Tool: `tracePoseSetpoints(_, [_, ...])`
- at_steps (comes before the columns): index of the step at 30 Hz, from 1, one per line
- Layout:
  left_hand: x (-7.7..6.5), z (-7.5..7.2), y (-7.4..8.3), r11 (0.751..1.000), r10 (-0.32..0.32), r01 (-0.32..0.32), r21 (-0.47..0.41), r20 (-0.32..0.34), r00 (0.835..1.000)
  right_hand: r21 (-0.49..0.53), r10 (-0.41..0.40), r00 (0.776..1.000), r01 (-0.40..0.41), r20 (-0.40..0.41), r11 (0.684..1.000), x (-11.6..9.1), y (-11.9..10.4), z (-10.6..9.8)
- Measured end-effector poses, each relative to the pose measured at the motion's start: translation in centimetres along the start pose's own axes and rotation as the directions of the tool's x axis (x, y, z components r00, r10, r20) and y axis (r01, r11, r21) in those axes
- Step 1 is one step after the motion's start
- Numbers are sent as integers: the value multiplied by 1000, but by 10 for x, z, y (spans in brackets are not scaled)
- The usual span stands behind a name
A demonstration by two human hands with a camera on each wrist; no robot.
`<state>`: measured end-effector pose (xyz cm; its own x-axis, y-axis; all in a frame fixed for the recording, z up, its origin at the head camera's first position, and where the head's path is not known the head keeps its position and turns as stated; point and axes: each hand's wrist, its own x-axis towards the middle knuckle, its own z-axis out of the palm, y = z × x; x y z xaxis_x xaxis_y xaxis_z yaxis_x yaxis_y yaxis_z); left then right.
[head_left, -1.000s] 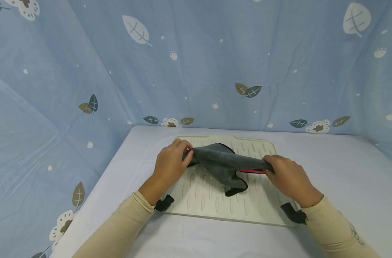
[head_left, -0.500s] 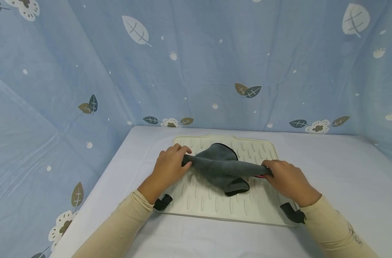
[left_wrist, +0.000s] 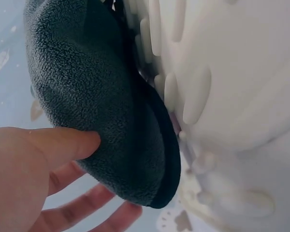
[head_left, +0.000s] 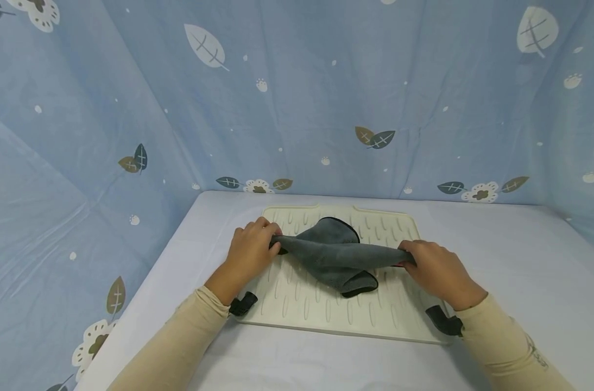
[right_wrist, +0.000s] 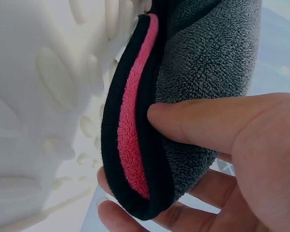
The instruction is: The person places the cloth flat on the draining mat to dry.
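One grey fleece cloth is stretched between the two hands at the middle of the frame, over the ribbed cream mat on the tabletop. The left hand pinches one end between thumb and fingers; the right hand pinches the other, where the wrist view shows a pink inner face and black edge binding. It looks soft, light and floppy (the middle sags and one lobe droops onto the mat), so it should be neither slippery nor fragile; the bound corners seem the surest places to grip. Counted: one cloth, one mat, two hands, two black wrist straps, one at each cuff.
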<state>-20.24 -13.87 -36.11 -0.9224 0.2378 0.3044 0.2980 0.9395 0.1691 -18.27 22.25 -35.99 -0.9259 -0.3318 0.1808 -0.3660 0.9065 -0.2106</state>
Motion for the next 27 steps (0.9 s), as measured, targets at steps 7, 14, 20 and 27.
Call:
tracePoseSetpoints(7, [2,0,-5,1000,-7,7,-21,-39,999,5,8,1000,-8,4,1000,0,2,-2])
tracePoseSetpoints(14, [4,-2,-8,999,-17,13,-51,-73,997,4,16,1000,-15,-17,1000,0,5,-3])
tracePoseSetpoints(20, [6,-5,-10,989,-46,30,-148,-108,993,8,28,999,-27,-35,1000,1,5,-4])
tracePoseSetpoints(27, [8,-6,-12,986,-25,-10,-165,-212,977,10,45,998,-45,-32,999,2,6,-3])
